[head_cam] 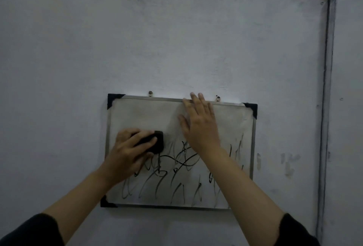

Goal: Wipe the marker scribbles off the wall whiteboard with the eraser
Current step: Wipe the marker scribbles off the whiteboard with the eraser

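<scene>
A small whiteboard (145,116) with a metal frame and black corner caps hangs on the wall. Black marker scribbles (176,175) cover its lower half; the upper half looks wiped. My left hand (127,153) grips a black eraser (157,142) and holds it against the board at centre left, just above the scribbles. My right hand (198,123) lies flat on the board's upper right part, fingers straight, fingertips reaching over the top frame edge.
The grey wall (176,39) surrounds the board. Two screws (150,93) hold the board at its top edge. A metal door or panel frame (328,88) runs vertically at the right. Faint smudges (288,163) mark the wall to the right of the board.
</scene>
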